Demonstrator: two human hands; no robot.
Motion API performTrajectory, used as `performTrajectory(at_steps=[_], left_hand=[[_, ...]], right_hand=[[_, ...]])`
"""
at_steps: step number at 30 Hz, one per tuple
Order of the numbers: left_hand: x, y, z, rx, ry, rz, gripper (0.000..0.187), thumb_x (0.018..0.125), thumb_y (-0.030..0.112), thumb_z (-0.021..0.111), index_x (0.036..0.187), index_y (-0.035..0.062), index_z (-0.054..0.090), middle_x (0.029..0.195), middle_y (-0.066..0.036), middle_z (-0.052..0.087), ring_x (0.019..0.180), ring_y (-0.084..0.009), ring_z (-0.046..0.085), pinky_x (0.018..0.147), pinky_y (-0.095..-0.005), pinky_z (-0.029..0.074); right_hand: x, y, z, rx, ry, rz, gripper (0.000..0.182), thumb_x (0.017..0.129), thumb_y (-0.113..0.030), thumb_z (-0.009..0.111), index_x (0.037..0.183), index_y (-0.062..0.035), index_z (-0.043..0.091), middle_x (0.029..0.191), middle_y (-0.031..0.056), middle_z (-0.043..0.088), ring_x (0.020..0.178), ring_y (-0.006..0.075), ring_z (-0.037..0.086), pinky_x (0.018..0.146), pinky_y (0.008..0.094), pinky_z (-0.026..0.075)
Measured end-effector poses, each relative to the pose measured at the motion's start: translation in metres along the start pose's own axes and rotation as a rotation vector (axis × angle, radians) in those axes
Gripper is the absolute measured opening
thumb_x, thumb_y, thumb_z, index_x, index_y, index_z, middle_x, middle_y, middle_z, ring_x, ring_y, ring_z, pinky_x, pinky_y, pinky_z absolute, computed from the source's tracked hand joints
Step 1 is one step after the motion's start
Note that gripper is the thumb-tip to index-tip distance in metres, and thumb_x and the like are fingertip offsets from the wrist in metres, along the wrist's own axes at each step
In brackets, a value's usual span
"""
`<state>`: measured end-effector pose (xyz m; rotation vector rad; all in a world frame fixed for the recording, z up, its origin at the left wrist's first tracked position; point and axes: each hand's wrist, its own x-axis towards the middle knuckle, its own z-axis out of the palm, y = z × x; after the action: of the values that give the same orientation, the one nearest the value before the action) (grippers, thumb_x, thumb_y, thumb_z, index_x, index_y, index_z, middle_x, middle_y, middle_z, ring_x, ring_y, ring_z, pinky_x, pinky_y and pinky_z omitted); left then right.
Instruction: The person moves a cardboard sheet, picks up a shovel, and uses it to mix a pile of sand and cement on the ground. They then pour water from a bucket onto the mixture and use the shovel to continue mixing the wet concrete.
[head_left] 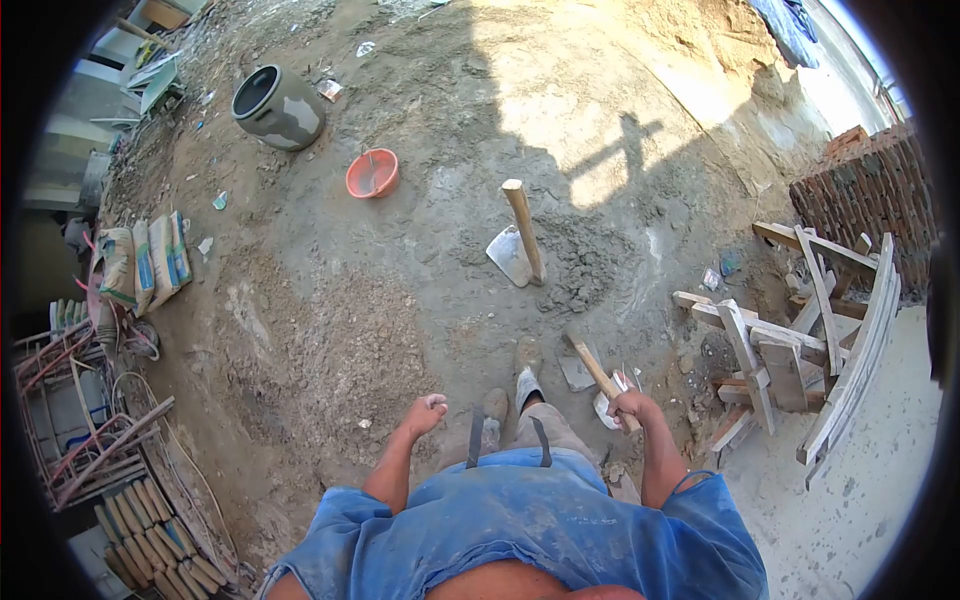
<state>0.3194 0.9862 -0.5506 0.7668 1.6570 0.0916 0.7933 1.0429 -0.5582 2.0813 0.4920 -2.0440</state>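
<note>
My right hand (pixel 630 406) is wrapped round the wooden handle of a hoe (pixel 600 371). The handle slants forward to the ground, where a flat grey plate, seemingly its blade, lies beside the far end. My left hand (pixel 428 412) hangs over the gravelly ground to the left, its fingers curled in and pale with dust; nothing shows in them. Ahead of my feet a second hoe (pixel 524 230) stands with its pale metal blade on the ground and its handle up, next to a heap of wet mortar (pixel 582 265). A white scrap (pixel 606 412) lies below my right hand.
An orange bucket (pixel 372 174) and a grey drum (pixel 280 108) stand ahead left. Filled sacks (pixel 145 262) and metal frames (pixel 85 420) line the left side. Timber pieces (pixel 800 330) and a brick stack (pixel 868 200) are at right. Sand (pixel 690 45) is piled at the back.
</note>
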Motion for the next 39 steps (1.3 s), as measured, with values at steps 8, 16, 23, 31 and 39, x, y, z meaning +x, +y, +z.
performTrajectory(at_steps=[8, 16, 23, 31, 39], left_hand=[[0.002, 0.004, -0.002, -0.03, 0.02, 0.03, 0.036, 0.082, 0.017, 0.056, 0.113, -0.0013, 0.053, 0.091, -0.011, 0.062, 0.074, -0.0155, 0.059, 0.068, -0.0294, 0.047], [-0.022, -0.029, -0.014, -0.106, 0.067, 0.023, 0.037, 0.082, 0.018, 0.055, 0.113, -0.0018, 0.053, 0.086, -0.009, 0.062, 0.072, -0.0141, 0.058, 0.067, -0.0286, 0.047], [-0.048, -0.107, -0.019, -0.264, 0.247, 0.003, 0.036, 0.08, 0.019, 0.057, 0.109, -0.0024, 0.056, 0.092, -0.012, 0.063, 0.077, -0.0165, 0.06, 0.071, -0.0299, 0.047], [-0.136, -0.179, -0.02, -0.332, 0.425, 0.127, 0.037, 0.078, 0.02, 0.058, 0.109, -0.0015, 0.057, 0.102, -0.017, 0.062, 0.097, -0.0249, 0.059, 0.085, -0.0334, 0.044], [-0.265, -0.397, 0.018, -0.499, 0.662, -0.195, 0.041, 0.076, 0.022, 0.056, 0.111, 0.0015, 0.056, 0.106, -0.018, 0.06, 0.101, -0.0273, 0.057, 0.085, -0.0345, 0.043]], right_hand=[[0.021, 0.007, -0.001, -0.011, -0.068, 0.037, 0.105, 0.067, 0.007, 0.058, 0.137, -0.041, -0.002, 0.058, 0.0074, 0.05, 0.047, 0.0178, 0.05, 0.043, 0.0415, 0.045], [-0.005, 0.031, 0.027, 0.054, -0.118, 0.045, 0.023, 0.068, -0.001, 0.058, 0.09, 0.0033, 0.052, 0.056, 0.0098, 0.053, 0.043, 0.0209, 0.052, 0.039, 0.035, 0.044], [-0.002, 0.056, 0.045, 0.216, -0.206, 0.097, 0.004, 0.073, -0.005, 0.052, 0.074, -0.0019, 0.049, 0.057, 0.0073, 0.049, 0.049, 0.0211, 0.051, 0.047, 0.0351, 0.046], [-0.002, 0.03, -0.008, -0.765, 0.064, -0.014, 0.025, 0.085, -0.024, 0.051, 0.099, -0.0036, 0.055, 0.08, 0.0104, 0.062, 0.069, 0.0239, 0.062, 0.063, 0.0398, 0.05], [-0.036, -0.036, 0.145, -1.023, 0.195, -0.111, 0.029, 0.084, -0.023, 0.053, 0.103, -0.0022, 0.055, 0.088, 0.0096, 0.063, 0.072, 0.0239, 0.062, 0.063, 0.0367, 0.05]])
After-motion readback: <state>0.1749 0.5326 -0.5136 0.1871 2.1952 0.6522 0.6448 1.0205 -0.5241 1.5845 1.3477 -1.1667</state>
